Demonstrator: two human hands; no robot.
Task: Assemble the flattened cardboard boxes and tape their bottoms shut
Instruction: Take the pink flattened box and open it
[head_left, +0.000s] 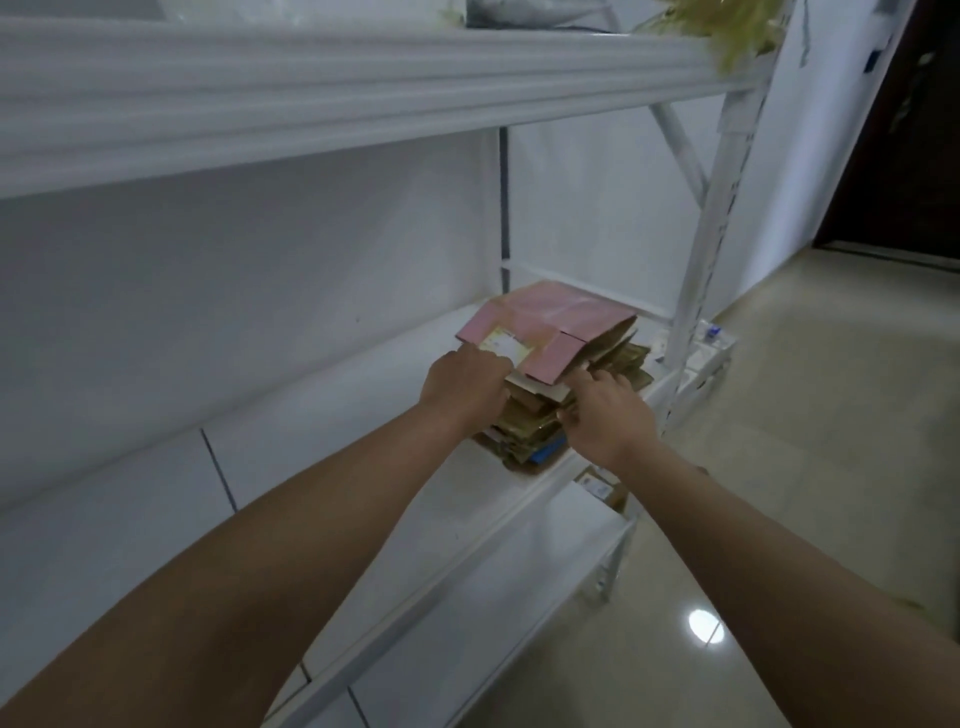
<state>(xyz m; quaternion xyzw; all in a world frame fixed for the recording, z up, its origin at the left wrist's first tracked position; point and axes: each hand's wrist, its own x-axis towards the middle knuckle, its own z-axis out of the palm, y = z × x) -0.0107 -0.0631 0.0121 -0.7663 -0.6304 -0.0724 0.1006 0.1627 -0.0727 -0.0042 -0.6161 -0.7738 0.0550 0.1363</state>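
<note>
White metal shelving (519, 499) against white wall; tiled floor (810, 467) to right, dark door (904, 130) beyond. Stack of flattened cardboard boxes (540, 421) sits on middle shelf, near right upright. Pink flattened box (550, 327) lies on top, near edge lifted. Your left hand (465, 387) grips pink box's near-left edge, fingers curled at its label (505, 347). Your right hand (605, 410) pinches stack's right side, fingertips tucked under pink box. Plant fronds (727, 26) overhang top shelf.
</note>
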